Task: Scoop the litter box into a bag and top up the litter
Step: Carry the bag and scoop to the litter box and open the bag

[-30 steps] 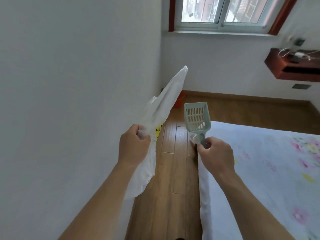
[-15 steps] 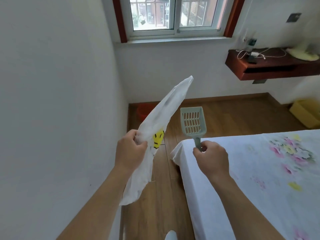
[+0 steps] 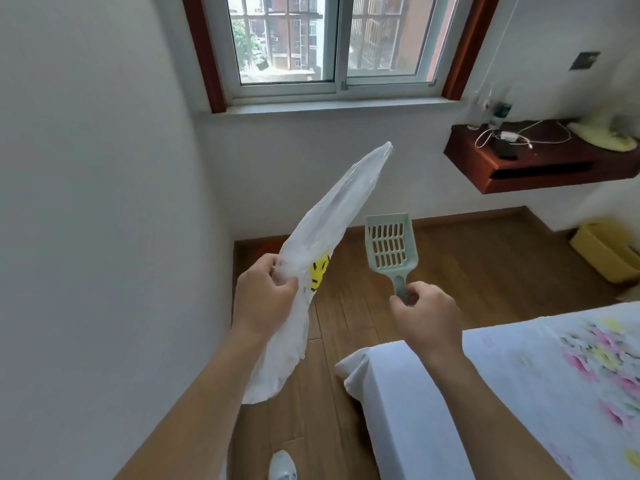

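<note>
My left hand (image 3: 265, 299) grips a crumpled white plastic bag (image 3: 332, 216) with a yellow smiley print; the bag sticks up toward the window and hangs down past my wrist. My right hand (image 3: 427, 315) holds the handle of a pale green slotted litter scoop (image 3: 390, 244), blade upright and empty. A yellow tub (image 3: 604, 249) sits on the floor at the far right wall; what it holds is hidden.
A bed with a flowered white sheet (image 3: 519, 393) fills the lower right. A white wall (image 3: 104, 237) runs close on the left. A red wall shelf (image 3: 540, 164) carries cables. Wooden floor (image 3: 467, 258) lies ahead, with an orange object (image 3: 268, 249) in the corner.
The view has moved forward past the bed's corner and swung right, showing more window, shelf and the yellow tub. Both hands keep the same hold on bag and scoop.
</note>
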`<state>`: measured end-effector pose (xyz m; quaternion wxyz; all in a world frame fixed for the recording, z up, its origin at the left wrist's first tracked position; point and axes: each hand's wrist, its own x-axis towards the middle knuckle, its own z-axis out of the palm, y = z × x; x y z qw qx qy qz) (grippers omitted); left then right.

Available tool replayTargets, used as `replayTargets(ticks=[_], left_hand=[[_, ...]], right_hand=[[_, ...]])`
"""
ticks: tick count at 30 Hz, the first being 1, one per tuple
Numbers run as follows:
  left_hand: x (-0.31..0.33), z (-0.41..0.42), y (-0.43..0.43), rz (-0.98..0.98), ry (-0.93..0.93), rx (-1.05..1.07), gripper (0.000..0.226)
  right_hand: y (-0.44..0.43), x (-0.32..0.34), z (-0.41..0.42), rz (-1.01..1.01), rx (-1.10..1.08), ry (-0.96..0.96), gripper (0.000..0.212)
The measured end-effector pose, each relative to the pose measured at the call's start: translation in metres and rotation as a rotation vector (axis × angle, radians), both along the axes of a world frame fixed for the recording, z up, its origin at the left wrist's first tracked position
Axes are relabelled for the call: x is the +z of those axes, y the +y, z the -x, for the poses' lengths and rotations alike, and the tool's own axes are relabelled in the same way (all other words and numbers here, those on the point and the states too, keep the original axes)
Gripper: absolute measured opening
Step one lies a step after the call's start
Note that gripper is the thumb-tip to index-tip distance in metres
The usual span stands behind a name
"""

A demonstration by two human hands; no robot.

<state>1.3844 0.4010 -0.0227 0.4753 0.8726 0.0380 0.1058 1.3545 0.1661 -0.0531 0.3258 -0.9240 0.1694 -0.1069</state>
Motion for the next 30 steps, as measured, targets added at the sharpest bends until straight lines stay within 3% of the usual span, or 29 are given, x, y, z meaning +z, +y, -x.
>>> replayTargets(ticks=[16,30], left_hand=[[-0.007,-0.304,-0.083,-0.07,0.019,-0.299,0.011],[0.004,-0.487,-0.217,-0.001,0.05,-0.511,0.013]], right_hand=[[-0.063,0.001,-0.228,0.014,-0.305,0.028,0.017],[-0.169,0.009,-0.376,0.044,-0.518,0.051,0.017]])
